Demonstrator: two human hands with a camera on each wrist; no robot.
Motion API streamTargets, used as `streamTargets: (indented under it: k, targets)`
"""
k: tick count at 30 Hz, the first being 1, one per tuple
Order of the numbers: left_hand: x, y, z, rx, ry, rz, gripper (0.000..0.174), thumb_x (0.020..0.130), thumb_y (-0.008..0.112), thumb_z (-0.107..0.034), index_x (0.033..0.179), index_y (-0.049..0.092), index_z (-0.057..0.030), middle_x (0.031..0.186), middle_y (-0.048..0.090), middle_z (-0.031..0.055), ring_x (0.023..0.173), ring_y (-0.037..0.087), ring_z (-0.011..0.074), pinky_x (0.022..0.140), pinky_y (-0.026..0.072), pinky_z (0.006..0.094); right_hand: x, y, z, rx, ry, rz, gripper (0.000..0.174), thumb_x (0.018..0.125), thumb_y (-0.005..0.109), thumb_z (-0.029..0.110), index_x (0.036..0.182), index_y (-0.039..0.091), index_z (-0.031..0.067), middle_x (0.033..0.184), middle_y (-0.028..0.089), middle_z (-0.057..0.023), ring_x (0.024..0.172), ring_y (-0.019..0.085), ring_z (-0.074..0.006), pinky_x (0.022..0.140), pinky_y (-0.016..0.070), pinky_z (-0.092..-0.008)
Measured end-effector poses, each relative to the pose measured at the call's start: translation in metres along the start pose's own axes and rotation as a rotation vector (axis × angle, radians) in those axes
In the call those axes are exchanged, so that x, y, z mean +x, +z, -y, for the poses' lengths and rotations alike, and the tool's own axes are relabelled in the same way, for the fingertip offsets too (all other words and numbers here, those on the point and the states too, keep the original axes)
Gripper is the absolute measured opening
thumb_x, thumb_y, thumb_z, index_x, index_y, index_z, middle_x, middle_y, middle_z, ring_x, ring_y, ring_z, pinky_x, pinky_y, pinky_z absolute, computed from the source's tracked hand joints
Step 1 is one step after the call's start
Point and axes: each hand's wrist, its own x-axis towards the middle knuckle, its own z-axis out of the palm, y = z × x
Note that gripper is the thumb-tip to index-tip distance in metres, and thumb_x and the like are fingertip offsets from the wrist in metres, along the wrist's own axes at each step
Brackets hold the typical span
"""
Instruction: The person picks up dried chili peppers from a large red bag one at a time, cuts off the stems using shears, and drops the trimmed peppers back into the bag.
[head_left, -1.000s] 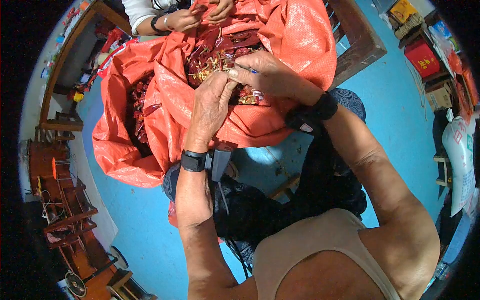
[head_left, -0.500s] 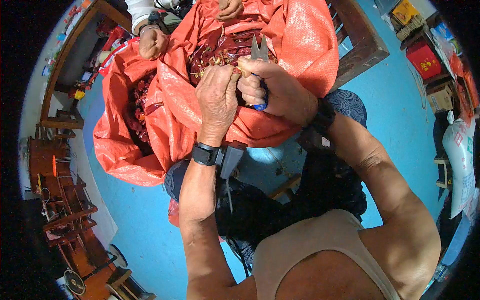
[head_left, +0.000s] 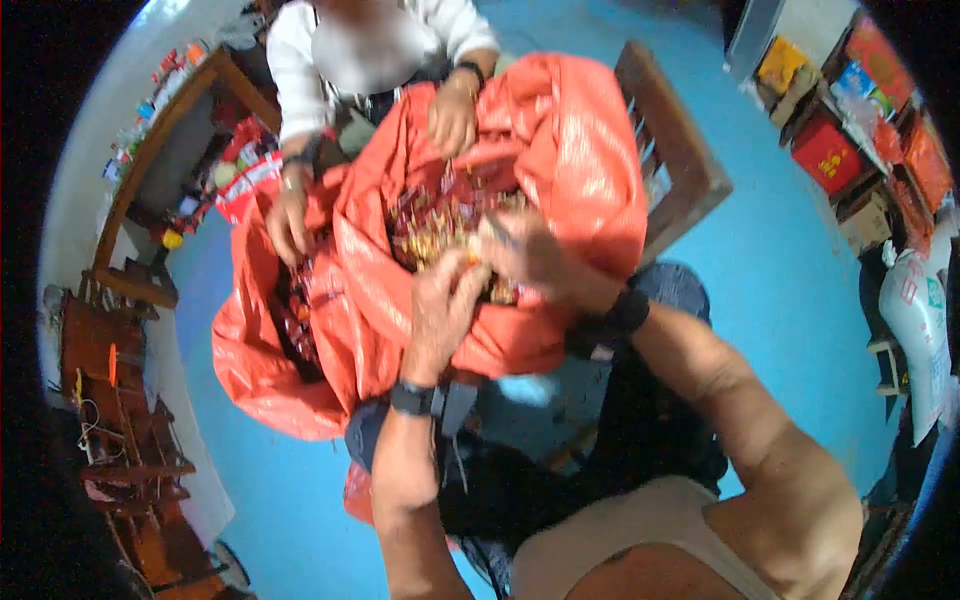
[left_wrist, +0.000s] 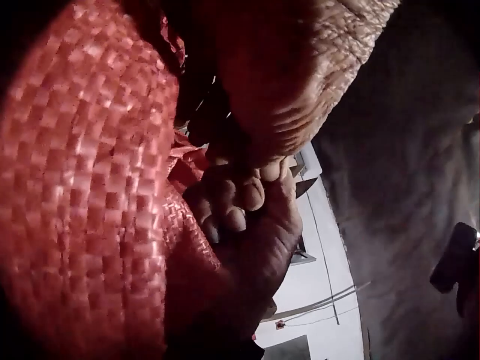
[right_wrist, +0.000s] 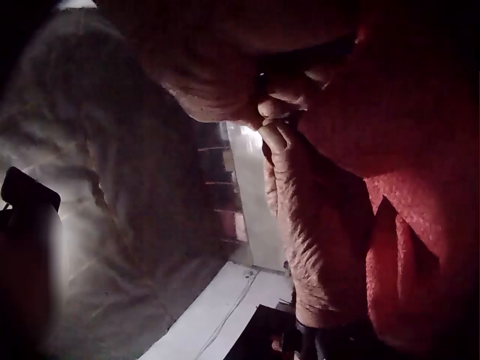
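Note:
Over an open red woven sack [head_left: 590, 150] of dried red chillies [head_left: 465, 190] and pale stem bits, both hands meet. The left hand [head_left: 440, 310] pinches a small reddish piece [head_left: 471, 258] between thumb and fingers. Against it, the right hand [head_left: 530, 255] grips scissors [head_left: 505, 236], blurred in the head view; a dark blade tip [left_wrist: 305, 186] shows beyond the fingers in the left wrist view. Fingertips of the left hand [right_wrist: 304, 225] and right hand [right_wrist: 210, 75] touch or nearly touch in the right wrist view; the piece is hidden there.
Across the sack sits another person, one hand [head_left: 453, 120] at its far rim, the other [head_left: 290, 225] at a second chilli-filled opening on the left. A wooden chair [head_left: 690, 185] stands right of the sack; shelves with a red box [head_left: 827, 155] line the right side.
The head view has shifted, showing more of the other person, whose one hand has moved down to the left opening. Scissor blades, raised and clear half a second ago, are now lower and blurred.

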Motion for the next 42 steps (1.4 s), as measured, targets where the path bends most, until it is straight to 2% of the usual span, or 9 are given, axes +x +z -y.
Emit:
streamTargets:
  k: [4, 6, 12, 22, 26, 32, 34, 36, 42]
  targets:
    - [-0.004, -0.006, 0.001, -0.089, -0.088, 0.101, 0.013, 0.082, 0.057, -0.013, 0.083, 0.055, -0.0006, 0.060, 0.052, 0.0080, 0.055, 0.051, 0.0127, 0.050, 0.0408, 0.0280, 0.018, -0.020, 0.013, 0.004, -0.090, 0.040, 0.016, 0.083, 0.051, 0.014, 0.069, 0.051, 0.0050, 0.060, 0.048, -0.0060, 0.052, 0.050, -0.0213, 0.046, 0.0392, -0.0332]
    - [-0.009, -0.004, 0.000, -0.503, -0.287, 0.121, 0.015, 0.084, 0.056, -0.018, 0.082, 0.057, -0.0029, 0.063, 0.052, -0.0022, 0.056, 0.044, 0.0051, 0.049, 0.0353, 0.0209, 0.021, -0.036, 0.029, 0.994, 0.947, 0.318, 0.023, 0.086, 0.050, 0.018, 0.066, 0.049, 0.0078, 0.054, 0.042, 0.0016, 0.045, 0.044, -0.0122, 0.042, 0.0355, -0.0266]
    - [-0.010, -0.002, -0.008, -0.893, -0.327, 0.132, 0.015, 0.084, 0.056, -0.018, 0.081, 0.055, -0.0041, 0.063, 0.049, -0.0014, 0.055, 0.040, 0.0063, 0.051, 0.0337, 0.0207, 0.014, -0.034, 0.040, 1.488, 1.022, 0.176, 0.024, 0.087, 0.050, 0.027, 0.068, 0.043, 0.0136, 0.052, 0.037, 0.0072, 0.043, 0.035, -0.0022, 0.041, 0.0300, -0.0189]
    - [-0.015, -0.007, 0.005, -1.002, -0.221, 0.157, 0.013, 0.085, 0.054, -0.015, 0.085, 0.053, -0.0019, 0.067, 0.051, 0.0027, 0.057, 0.045, 0.0085, 0.055, 0.0379, 0.0218, 0.017, -0.036, 0.035, 2.099, 1.067, -0.063, 0.024, 0.089, 0.046, 0.022, 0.068, 0.038, 0.0143, 0.053, 0.032, 0.0064, 0.044, 0.032, -0.0045, 0.042, 0.0286, -0.0199]
    - [0.000, -0.026, 0.000, -0.986, -0.344, -0.251, 0.010, 0.088, 0.047, -0.012, 0.083, 0.051, -0.0039, 0.066, 0.048, 0.0009, 0.058, 0.044, 0.0076, 0.052, 0.0382, 0.0219, 0.018, -0.040, 0.028, 1.835, 1.036, -0.018, 0.025, 0.089, 0.046, 0.023, 0.067, 0.037, 0.0142, 0.054, 0.034, 0.0061, 0.044, 0.032, -0.0047, 0.041, 0.0281, -0.0203]
    - [0.001, -0.105, 0.035, -0.095, -0.338, -0.771, 0.023, 0.087, 0.049, -0.019, 0.100, 0.052, 0.0009, 0.086, 0.054, 0.0069, 0.074, 0.051, 0.0141, 0.068, 0.0420, 0.0253, 0.015, -0.031, 0.033, 1.588, 1.255, 0.080, 0.023, 0.089, 0.047, 0.023, 0.070, 0.038, 0.0121, 0.054, 0.035, 0.0038, 0.042, 0.032, -0.0055, 0.038, 0.0273, -0.0202]
    - [-0.009, -0.120, 0.055, 0.663, -0.261, -0.775, 0.049, 0.082, 0.055, -0.026, 0.118, 0.043, 0.0047, 0.115, 0.047, 0.0237, 0.109, 0.044, 0.0339, 0.094, 0.0317, 0.0419, 0.013, -0.030, 0.032, 1.555, 1.222, 0.098, 0.023, 0.089, 0.047, 0.023, 0.071, 0.040, 0.0116, 0.054, 0.037, 0.0033, 0.042, 0.033, -0.0054, 0.038, 0.0280, -0.0203]
    - [-0.012, -0.121, 0.064, 1.012, -0.161, -0.771, 0.053, 0.080, 0.057, -0.022, 0.122, 0.040, 0.0056, 0.118, 0.044, 0.0254, 0.111, 0.040, 0.0374, 0.095, 0.0296, 0.0430, 0.012, -0.027, 0.032, 1.407, 1.103, 0.191, 0.023, 0.089, 0.048, 0.024, 0.071, 0.042, 0.0107, 0.054, 0.039, 0.0028, 0.042, 0.034, -0.0049, 0.038, 0.0286, -0.0198]
    - [0.005, -0.079, 0.027, 0.442, 0.026, -0.414, 0.023, 0.077, 0.056, -0.004, 0.100, 0.056, -0.0015, 0.098, 0.058, 0.0148, 0.093, 0.054, 0.0296, 0.082, 0.0413, 0.0370, 0.013, -0.025, 0.037, 1.392, 1.069, 0.197, 0.029, 0.087, 0.050, 0.026, 0.064, 0.046, 0.0094, 0.050, 0.040, 0.0035, 0.038, 0.033, -0.0050, 0.036, 0.0270, -0.0199]
